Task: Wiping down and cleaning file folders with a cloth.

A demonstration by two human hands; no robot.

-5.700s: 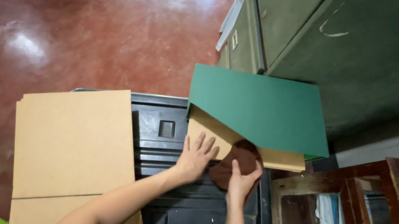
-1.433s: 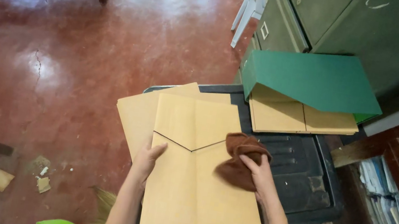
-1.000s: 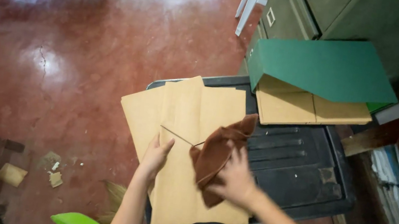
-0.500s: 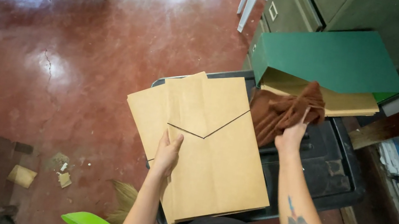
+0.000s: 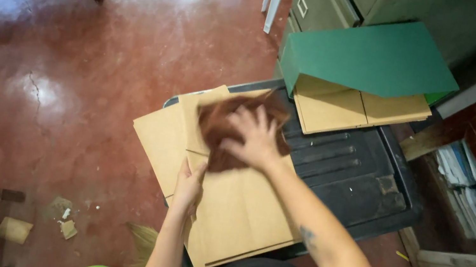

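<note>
Pressing down from above, the right hand (image 5: 258, 138) lay near the centre of the frame with its fingers spread and curled over a brown cloth (image 5: 222, 129), bunching it against the upper part of a tan paper folder (image 5: 238, 207). The folder's long axis ran from upper left to lower right across a black plastic crate lid (image 5: 359, 179), and the cloth sat at its upper end, directly under the right palm. The left hand (image 5: 188, 188) was lower and to the left, fingers clamped on the folder's left edge with the thumb on top, so the right hand was the nearer one to the cloth. A green folder (image 5: 373, 59) rested over more tan folders (image 5: 352, 107) at upper right, well apart from both hands.
</note>
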